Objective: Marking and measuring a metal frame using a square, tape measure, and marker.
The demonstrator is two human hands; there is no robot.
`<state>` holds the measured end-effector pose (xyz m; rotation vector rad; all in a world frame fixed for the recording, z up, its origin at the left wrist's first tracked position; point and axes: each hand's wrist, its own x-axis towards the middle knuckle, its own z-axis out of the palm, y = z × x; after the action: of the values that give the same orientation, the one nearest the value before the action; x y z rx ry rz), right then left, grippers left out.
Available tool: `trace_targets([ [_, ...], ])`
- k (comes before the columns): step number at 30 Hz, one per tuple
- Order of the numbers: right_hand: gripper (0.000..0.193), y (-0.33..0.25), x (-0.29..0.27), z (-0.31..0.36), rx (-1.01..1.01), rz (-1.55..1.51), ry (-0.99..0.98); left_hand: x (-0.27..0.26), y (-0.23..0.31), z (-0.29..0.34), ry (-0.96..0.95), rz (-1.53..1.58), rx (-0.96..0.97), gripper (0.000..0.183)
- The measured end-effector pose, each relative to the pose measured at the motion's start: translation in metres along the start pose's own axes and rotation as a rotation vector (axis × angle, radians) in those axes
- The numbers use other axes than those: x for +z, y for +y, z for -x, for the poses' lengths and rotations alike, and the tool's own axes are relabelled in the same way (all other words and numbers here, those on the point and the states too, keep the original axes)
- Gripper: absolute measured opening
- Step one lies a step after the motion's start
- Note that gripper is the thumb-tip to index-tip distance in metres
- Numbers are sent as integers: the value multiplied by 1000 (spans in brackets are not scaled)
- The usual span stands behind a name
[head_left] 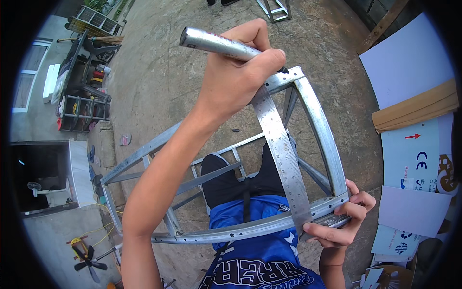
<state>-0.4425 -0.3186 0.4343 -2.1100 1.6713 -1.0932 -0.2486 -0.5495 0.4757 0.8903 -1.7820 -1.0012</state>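
Note:
My left hand (238,72) grips a thick silver marker (219,45). Its dark tip is at the far corner of a metal tube frame (320,127), close to the end of a steel ruler (281,149). The ruler lies across the frame from the far bar to the near curved bar. At the near right corner my right hand (344,224) pinches the ruler's near end against the bar, thumb on top and fingers round the frame. A darker metal piece with markings (334,220) shows under those fingers; whether it joins the ruler I cannot tell. Dark dots mark the bars.
The frame extends left over my lap. A small black cap-like piece (235,130) lies on the concrete floor (163,72). Sheets and boards (409,86) line the right side. Ladders (91,24), a fan (90,263) and a yellow cord (103,236) are at left.

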Motion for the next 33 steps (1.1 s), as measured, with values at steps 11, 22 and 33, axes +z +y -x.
trace_targets([
  [11,17,1,-1,0,2,-15,-17,6,-4,1,1,-107,84,32],
  [22,14,0,-1,-1,-3,-4,-5,7,-3,1,35,-126,47,33],
  [33,16,2,0,0,-10,-5,15,-1,-2,1,-69,-104,-76,28],
])
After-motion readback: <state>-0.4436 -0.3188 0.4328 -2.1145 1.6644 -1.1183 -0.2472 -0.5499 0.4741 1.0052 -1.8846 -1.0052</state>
